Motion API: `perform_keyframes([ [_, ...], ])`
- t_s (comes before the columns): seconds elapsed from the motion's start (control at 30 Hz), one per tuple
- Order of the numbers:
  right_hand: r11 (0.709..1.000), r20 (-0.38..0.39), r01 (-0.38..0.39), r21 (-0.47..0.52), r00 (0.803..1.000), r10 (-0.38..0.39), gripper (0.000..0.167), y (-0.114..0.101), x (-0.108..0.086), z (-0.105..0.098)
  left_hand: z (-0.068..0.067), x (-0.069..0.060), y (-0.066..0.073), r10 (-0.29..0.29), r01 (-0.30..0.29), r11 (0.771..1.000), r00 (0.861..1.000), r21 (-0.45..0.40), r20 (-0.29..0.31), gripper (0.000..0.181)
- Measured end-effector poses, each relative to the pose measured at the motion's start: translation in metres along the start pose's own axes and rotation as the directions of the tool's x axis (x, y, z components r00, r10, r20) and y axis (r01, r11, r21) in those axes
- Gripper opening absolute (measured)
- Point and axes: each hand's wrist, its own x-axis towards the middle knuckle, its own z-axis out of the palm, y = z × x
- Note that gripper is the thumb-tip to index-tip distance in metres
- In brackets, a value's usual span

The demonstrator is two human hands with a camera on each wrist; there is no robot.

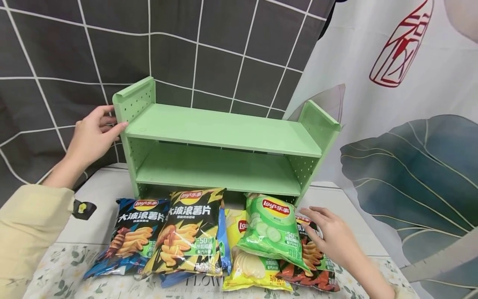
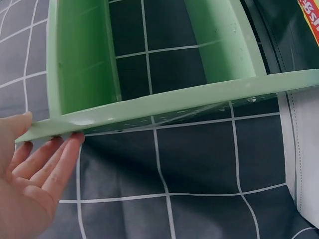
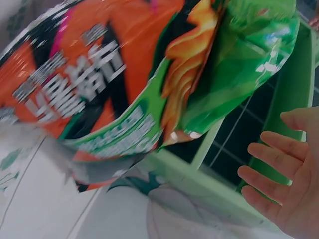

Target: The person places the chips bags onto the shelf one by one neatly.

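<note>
Left hand (image 1: pixel 91 135) pinches the green shelf (image 1: pixel 224 128); right hand (image 1: pixel 333 233) spreads wide, holding nothing; perhaps 6 overlapping chip bags (image 1: pixel 186 228) lie in front, unshelved!

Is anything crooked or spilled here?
The green bag sits crookedly, covering parts of the yellow bag and red bag, so that bunch looks messy. I can't see any spilled chips.
</note>
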Motion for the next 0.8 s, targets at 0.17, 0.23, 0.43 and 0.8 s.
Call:
perform_keyframes([
  [0.17, 0.997, -0.019, 0.077, -0.019, 0.997, -0.077, 0.038, -0.015, 0.004, -0.001, 0.004, 0.001, -0.004, 0.022, -0.023, 1.0, 0.999, -0.019, -0.028, 0.058],
  [0.23, 0.991, -0.034, 0.128, -0.039, 0.991, -0.129, 0.038, -0.02, 0.005, -0.001, 0.005, 0.002, -0.004, 0.027, -0.028, 0.999, 0.999, -0.019, -0.045, 0.058],
  [0.43, 0.983, 0.024, 0.169, -0.066, 0.986, -0.168, 0.038, -0.033, 0.004, 0.003, 0.008, 0.002, -0.003, 0.031, -0.028, 0.999, 0.995, 0.025, -0.093, 0.054],
  [0.8, 0.989, 0.186, 0.146, -0.038, 0.973, -0.137, 0.053, -0.053, -0.001, 0.006, 0.011, 0.007, 0.008, 0.007, -0.007, 1.0, 0.994, 0.0, -0.106, 0.056],
])
